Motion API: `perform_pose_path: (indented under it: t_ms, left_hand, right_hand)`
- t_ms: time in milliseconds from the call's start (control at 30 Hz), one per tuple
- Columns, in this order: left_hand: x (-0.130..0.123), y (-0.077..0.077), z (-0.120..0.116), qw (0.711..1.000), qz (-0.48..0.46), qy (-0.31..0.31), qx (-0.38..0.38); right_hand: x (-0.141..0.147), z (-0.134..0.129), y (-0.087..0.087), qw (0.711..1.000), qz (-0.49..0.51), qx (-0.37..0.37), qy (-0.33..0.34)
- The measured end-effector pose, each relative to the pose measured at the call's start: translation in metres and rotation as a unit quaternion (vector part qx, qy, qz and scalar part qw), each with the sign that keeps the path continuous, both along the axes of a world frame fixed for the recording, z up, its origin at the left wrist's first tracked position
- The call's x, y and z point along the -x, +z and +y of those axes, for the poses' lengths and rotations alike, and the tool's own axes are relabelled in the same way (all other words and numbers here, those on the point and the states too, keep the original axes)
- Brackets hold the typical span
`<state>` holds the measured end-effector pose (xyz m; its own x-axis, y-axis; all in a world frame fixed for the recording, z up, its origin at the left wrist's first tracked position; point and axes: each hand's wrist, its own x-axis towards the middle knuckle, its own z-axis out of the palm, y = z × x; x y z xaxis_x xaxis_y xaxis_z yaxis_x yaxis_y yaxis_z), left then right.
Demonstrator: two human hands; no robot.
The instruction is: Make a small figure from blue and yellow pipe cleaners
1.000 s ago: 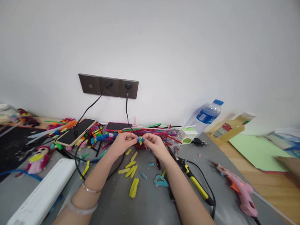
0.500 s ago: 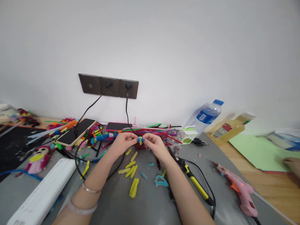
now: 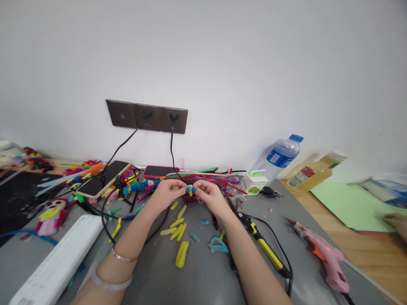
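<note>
Head camera: white wall [image 3: 220, 71] backs grey table [image 3: 176, 291].

A dark socket panel [image 3: 157, 118] is mounted on the wall [image 3: 220, 71]; two black plugs [image 3: 174, 116] are fitted. A white power strip [image 3: 58, 266] lies at the table's left, near a small doll [image 3: 53, 217]. A light-rimmed phone [image 3: 103, 180] lies beyond the strip. A blue-capped bottle [image 3: 281, 157] stands behind a white-and-green box [image 3: 254, 184]. Green paper [image 3: 347, 207] lies on the wooden surface [image 3: 366, 253], right.
</note>
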<state>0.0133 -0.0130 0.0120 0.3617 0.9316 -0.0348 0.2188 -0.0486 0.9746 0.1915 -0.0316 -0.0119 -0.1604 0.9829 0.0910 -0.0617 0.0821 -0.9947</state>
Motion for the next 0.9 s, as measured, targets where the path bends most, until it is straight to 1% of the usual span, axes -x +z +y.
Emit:
perform_pose_path:
  t_ms: [433, 900]
  left_hand:
    - [0.0000, 0.0018, -0.0004, 1.000, -0.002, 0.001, 0.006]
    - [0.0004, 0.0000, -0.0001, 1.000, -0.004, 0.003, 0.003]
  right_hand:
    - [-0.0008, 0.0012, -0.0009, 1.000, -0.011, -0.006, 0.002]
    - [-0.0003, 0.0007, -0.0011, 1.000, -0.008, -0.004, 0.001]
